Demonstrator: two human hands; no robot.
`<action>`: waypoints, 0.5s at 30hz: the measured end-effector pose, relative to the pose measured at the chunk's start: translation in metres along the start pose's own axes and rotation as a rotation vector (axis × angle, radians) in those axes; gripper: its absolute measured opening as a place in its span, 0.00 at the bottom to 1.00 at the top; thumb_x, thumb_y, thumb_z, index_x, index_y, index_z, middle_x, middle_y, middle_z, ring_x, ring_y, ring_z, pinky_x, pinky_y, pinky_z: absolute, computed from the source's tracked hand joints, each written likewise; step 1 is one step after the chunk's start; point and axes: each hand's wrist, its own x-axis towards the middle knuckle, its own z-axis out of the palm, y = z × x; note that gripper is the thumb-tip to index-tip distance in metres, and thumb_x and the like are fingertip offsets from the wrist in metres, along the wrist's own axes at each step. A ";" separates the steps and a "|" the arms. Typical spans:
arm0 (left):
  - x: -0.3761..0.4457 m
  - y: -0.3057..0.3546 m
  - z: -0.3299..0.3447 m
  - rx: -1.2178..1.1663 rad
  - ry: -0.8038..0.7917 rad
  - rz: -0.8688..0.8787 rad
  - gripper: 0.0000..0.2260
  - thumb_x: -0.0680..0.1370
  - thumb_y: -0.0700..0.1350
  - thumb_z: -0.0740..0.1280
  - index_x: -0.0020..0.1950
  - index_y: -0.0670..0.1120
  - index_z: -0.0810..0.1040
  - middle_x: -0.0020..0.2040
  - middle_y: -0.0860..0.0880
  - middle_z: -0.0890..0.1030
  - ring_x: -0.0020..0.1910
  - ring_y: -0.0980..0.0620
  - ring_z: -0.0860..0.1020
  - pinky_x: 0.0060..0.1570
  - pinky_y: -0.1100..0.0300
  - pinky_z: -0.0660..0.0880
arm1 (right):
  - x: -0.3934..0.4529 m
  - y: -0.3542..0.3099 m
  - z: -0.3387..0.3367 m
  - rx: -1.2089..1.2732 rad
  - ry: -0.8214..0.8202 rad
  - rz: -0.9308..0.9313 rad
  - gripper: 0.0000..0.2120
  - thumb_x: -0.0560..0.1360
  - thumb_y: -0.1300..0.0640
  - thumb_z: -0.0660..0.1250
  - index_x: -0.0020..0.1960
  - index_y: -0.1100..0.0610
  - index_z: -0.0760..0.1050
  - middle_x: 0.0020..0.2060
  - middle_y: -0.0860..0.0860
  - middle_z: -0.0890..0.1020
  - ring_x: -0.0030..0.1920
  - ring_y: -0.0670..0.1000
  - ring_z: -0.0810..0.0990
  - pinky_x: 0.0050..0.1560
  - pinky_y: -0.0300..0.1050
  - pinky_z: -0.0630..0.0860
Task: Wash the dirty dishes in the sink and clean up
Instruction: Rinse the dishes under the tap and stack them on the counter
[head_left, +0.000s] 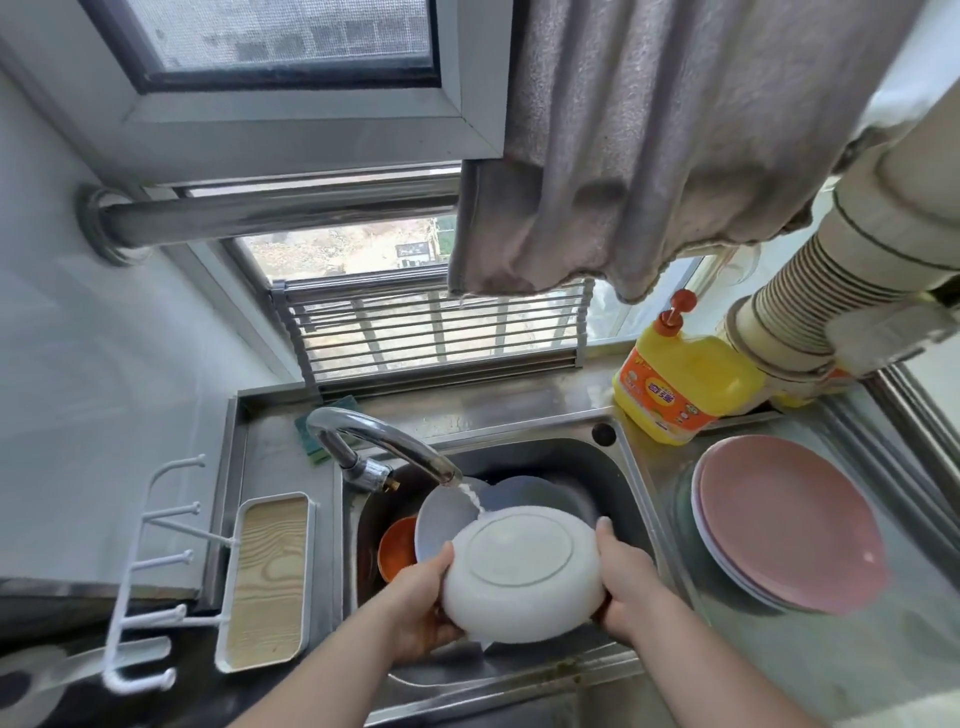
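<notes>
I hold a white plate (522, 574) upside down over the steel sink (618, 478), its underside facing me. My left hand (423, 605) grips its left rim and my right hand (626, 584) grips its right rim. Water runs from the faucet (382, 439) onto the plate's far edge. Behind it in the basin lie grey-blue plates (447, 514) and an orange bowl (397, 548). A stack of pink plates (789, 519) rests on the steel counter to the right.
A yellow dish soap bottle (680, 384) stands behind the sink at the right. A green sponge (317, 421) lies by the faucet base. A wood-grain tray (267, 577) with white hooks hangs left. A grey towel (649, 145) hangs overhead, and a ribbed duct (826, 291) fills the upper right.
</notes>
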 end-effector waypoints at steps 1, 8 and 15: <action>0.002 -0.001 -0.007 -0.005 0.019 0.009 0.20 0.84 0.58 0.65 0.65 0.43 0.80 0.53 0.40 0.88 0.51 0.40 0.87 0.42 0.49 0.83 | -0.001 0.001 0.009 0.010 -0.038 0.006 0.21 0.84 0.39 0.61 0.60 0.56 0.79 0.50 0.61 0.87 0.49 0.66 0.87 0.48 0.73 0.82; -0.002 -0.002 -0.049 -0.099 0.089 0.000 0.12 0.82 0.45 0.70 0.59 0.37 0.79 0.42 0.35 0.86 0.35 0.38 0.86 0.26 0.47 0.82 | -0.029 -0.002 0.085 0.042 -0.286 -0.004 0.12 0.82 0.59 0.66 0.62 0.63 0.78 0.51 0.64 0.86 0.50 0.64 0.87 0.47 0.59 0.85; 0.016 -0.009 -0.069 -0.061 0.141 0.002 0.21 0.83 0.50 0.69 0.71 0.38 0.74 0.38 0.38 0.80 0.31 0.44 0.80 0.29 0.55 0.79 | -0.062 -0.008 0.118 -0.125 -0.440 -0.076 0.10 0.87 0.54 0.60 0.63 0.58 0.74 0.57 0.61 0.81 0.55 0.61 0.83 0.45 0.53 0.84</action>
